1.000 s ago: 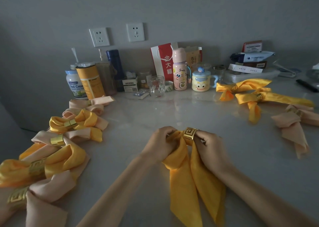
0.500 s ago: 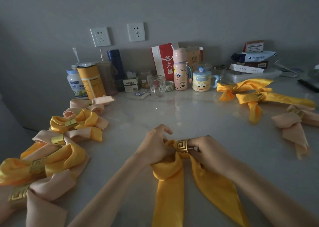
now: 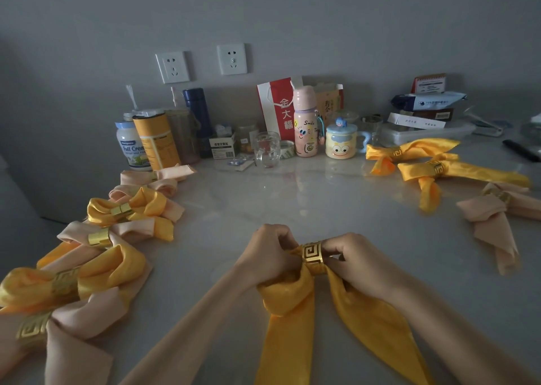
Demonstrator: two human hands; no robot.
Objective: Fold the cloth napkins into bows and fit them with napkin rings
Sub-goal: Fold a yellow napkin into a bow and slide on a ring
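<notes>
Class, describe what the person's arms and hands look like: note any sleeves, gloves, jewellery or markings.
The left hand and right hand are bare: no gloves, finger rings or markings show. Both forearms are uncovered down to the frame's lower edge, with no sleeve, watch or bracelet in view. Dim light could hide small details.

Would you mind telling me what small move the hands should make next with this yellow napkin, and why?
Probably the left hand should tease its loop wider while the right hand steadies the gold ring. The ring already sits round the yellow napkin, but that loop looks bunched, unlike the finished bows at the left.
</notes>
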